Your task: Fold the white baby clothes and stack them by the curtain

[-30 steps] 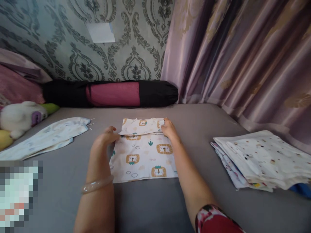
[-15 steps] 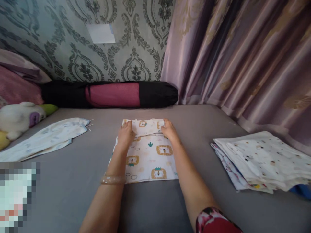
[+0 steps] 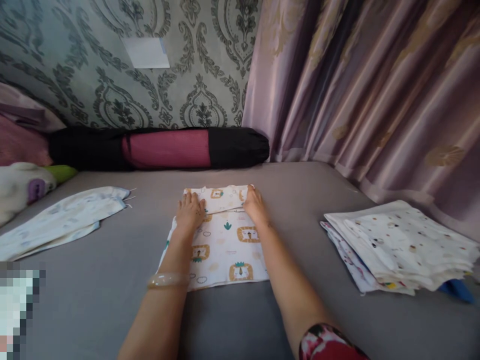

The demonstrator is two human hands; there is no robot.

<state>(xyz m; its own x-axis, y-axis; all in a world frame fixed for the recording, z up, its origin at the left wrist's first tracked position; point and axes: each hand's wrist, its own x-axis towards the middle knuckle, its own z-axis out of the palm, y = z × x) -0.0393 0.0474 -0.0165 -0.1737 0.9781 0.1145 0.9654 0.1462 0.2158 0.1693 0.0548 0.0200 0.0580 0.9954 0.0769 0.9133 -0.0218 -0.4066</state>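
Note:
A white cloth printed with tan lion faces (image 3: 213, 252) lies flat on the bed, its far edge turned over in a folded band. My left hand (image 3: 190, 212) rests palm down on the left end of that band, fingers spread. At the band's right end, my right hand (image 3: 253, 203) is closed on the cloth's corner, with the thumb towards the middle. The forearms cover parts of the cloth's left and right sides. Whether the cloth is a garment I cannot tell.
Folded white printed cloths (image 3: 408, 245) are stacked on the right. Another pale cloth (image 3: 71, 217) lies to the left, near a plush toy (image 3: 22, 187). A black and red roll (image 3: 168, 148) lines the wall, beside a curtain (image 3: 322, 90). Grey sheeting (image 3: 232, 325) covers the bed.
My left hand has loosened from the fold's edge and spread flat on the band. My right hand stays at its corner. The whole view has shifted slightly to the right.

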